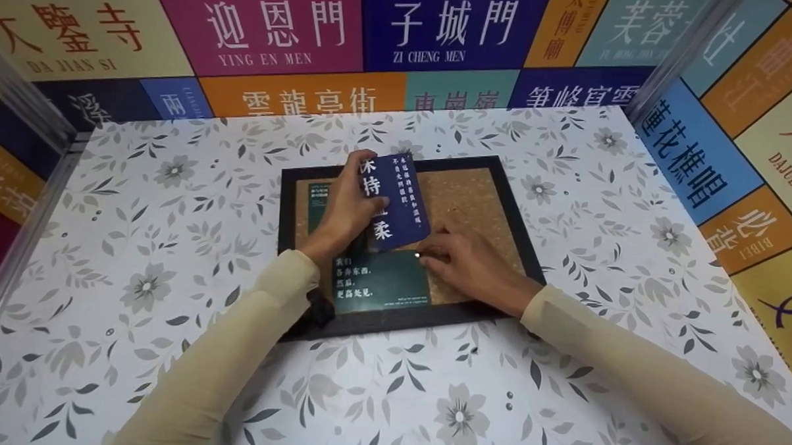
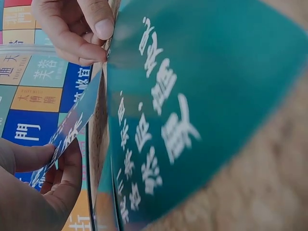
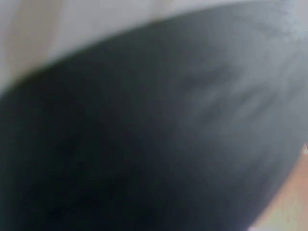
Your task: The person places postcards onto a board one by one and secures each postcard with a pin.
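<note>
In the head view a dark-framed cork board lies on the table. My left hand holds a dark blue card with white lettering, its thumb across the front, tilted above the board in the left wrist view. Beneath it, a green card with white lettering lies over the cork. A green printed strip shows left of that hand; whether it is the same card is hidden. My right hand has curled fingers pinching something small and pin-like with a bright white spot, at the green card's right edge.
A flower-patterned white tabletop surrounds the board. Walls of coloured panels with lettering stand behind it and at both sides. Something dark sits by the left wrist. Dark blurred material fills most of the right wrist view.
</note>
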Available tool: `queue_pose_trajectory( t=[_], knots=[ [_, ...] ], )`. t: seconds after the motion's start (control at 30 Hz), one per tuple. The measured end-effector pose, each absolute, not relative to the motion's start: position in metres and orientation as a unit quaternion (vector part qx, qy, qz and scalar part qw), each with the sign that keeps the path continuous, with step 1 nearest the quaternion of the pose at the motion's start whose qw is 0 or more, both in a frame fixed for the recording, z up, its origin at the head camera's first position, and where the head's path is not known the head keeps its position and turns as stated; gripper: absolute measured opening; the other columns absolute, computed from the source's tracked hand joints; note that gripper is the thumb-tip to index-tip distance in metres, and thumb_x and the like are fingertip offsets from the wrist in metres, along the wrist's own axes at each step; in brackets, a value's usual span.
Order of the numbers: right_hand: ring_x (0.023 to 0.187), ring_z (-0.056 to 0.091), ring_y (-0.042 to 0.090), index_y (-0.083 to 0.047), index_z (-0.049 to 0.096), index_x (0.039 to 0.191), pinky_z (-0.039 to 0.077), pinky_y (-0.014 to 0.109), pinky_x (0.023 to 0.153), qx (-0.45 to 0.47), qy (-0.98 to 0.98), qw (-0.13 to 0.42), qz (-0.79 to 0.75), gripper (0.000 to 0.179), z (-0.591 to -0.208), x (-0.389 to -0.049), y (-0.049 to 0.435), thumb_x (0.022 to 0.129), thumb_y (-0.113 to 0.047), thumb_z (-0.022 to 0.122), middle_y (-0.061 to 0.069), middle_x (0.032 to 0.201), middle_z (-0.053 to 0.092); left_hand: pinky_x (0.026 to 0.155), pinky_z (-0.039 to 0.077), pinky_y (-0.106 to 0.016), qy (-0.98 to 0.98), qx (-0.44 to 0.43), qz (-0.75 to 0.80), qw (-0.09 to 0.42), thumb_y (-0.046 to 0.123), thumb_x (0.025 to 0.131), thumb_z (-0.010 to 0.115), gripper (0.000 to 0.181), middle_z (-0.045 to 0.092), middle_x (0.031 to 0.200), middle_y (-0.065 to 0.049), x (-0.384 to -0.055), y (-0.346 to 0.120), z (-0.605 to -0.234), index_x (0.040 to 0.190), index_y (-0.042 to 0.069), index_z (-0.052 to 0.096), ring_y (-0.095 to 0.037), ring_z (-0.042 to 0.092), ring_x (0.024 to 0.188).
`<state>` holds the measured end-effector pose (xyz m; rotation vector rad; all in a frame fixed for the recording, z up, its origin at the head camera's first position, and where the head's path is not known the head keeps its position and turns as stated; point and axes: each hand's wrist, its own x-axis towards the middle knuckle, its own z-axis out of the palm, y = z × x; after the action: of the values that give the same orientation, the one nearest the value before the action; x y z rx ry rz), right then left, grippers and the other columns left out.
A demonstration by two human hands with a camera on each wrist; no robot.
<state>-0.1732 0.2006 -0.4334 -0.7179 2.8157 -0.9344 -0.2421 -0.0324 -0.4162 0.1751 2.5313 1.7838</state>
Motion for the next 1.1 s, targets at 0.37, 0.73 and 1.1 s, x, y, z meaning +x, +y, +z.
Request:
queue_pose_trajectory(
  t=[0.37,0.73,1.1],
  knots=[
    [0.107,0.067,0.023,-0.01,0.083,0.125,0.059,0.043,0.094,-0.227,0.926,0.047,-0.299,0.022,-0.433,-0.174,0.2,0.104,-0.017,0.079,0.007,0.124,0.066,0.109,0.054,-0.047,0.869,0.097,0.485,0.005,-0.004,0.094,0.081,0.079,0.063,0.146,-0.021,-0.263,-0.023,-0.438,0.163,0.011,0.045,-0.033,0.063,0.13],
    [0.108,0.066,0.024,-0.01,0.083,0.126,0.058,0.044,0.095,-0.227,0.926,0.045,-0.299,0.023,-0.433,-0.174,0.199,0.104,-0.017,0.079,0.006,0.124,0.067,0.106,0.054,-0.047,0.946,0.117,0.3,-0.019,0.01,0.101,0.079,0.055,0.055,0.141,-0.026,-0.245,-0.013,-0.418,0.153,0.0,0.06,-0.037,0.05,0.128],
    [0.106,0.065,0.024,-0.01,0.082,0.125,0.057,0.043,0.093,-0.224,0.926,0.052,-0.3,0.022,-0.433,-0.174,0.2,0.104,-0.017,0.078,0.006,0.121,0.067,0.127,0.016,-0.078,0.958,0.135,0.243,0.067,0.034,0.11,0.069,0.07,0.026,0.176,-0.03,-0.252,-0.01,-0.44,0.168,0.006,0.044,-0.052,0.007,0.167]
  ],
)
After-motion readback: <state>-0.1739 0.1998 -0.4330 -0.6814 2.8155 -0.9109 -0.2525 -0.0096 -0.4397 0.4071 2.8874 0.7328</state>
